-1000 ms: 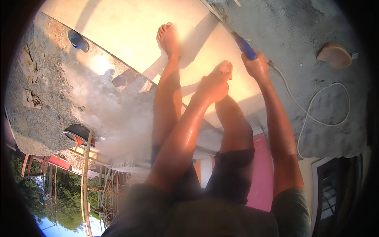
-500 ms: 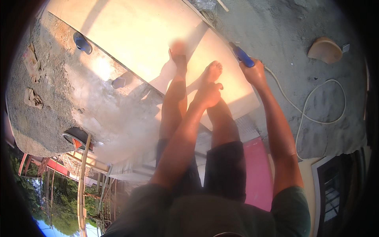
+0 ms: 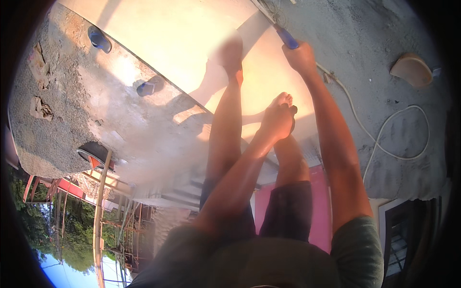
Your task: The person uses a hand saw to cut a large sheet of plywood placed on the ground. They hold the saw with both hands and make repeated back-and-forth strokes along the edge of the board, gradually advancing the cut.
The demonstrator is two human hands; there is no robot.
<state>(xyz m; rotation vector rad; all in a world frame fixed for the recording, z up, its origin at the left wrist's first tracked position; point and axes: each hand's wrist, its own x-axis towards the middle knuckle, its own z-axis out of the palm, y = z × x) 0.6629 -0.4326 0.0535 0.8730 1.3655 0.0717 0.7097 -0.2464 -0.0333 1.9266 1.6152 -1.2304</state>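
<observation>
Our right hand [image 3: 300, 57] is clenched round a blue handle [image 3: 287, 37] at the far edge of a smooth pale slab [image 3: 168, 33], where it meets rough grey concrete [image 3: 384, 110]. Our left hand [image 3: 277, 120] grips something dark over our knee; we cannot tell what. One white cable [image 3: 384, 144] loops across the concrete beside a curved tan shard [image 3: 412, 69]. Two blue sandals [image 3: 99, 39] lie apart on the slab's left edge. A flat pink panel [image 3: 317, 192] shows below our legs.

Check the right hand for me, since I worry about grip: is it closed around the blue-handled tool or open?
Closed: the right hand wraps the blue-handled tool, whose blue grip sticks out above the fist.
</observation>
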